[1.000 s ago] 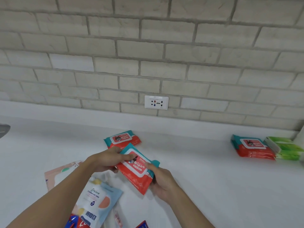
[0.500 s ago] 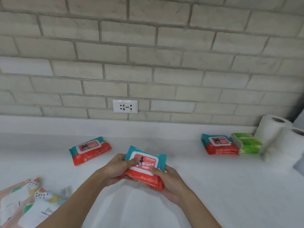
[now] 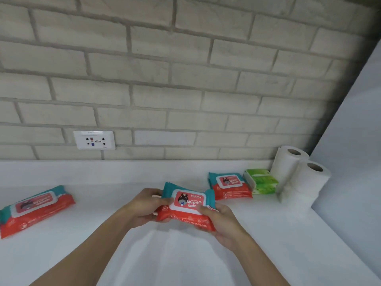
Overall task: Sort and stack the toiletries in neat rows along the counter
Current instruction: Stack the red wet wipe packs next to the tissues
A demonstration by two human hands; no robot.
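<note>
A red and teal wipes pack (image 3: 188, 205) is held above the white counter (image 3: 185, 254), label up. My left hand (image 3: 147, 205) grips its left end and my right hand (image 3: 220, 219) grips its right end. Just beyond it, a stack of matching wipes packs (image 3: 229, 185) lies near the back wall, with green tissue packs (image 3: 260, 181) stacked beside it. Another matching wipes pack (image 3: 35, 209) lies alone at the far left.
White toilet paper rolls (image 3: 299, 174) stand in the back right corner against a pale side panel (image 3: 354, 151). A wall socket (image 3: 94, 139) sits on the brick wall above the counter's low backsplash.
Both hands have carried the wipes pack to the right, toward the stack of matching packs. The view has swung right, so the pale pouches at the lower left have left the frame.
</note>
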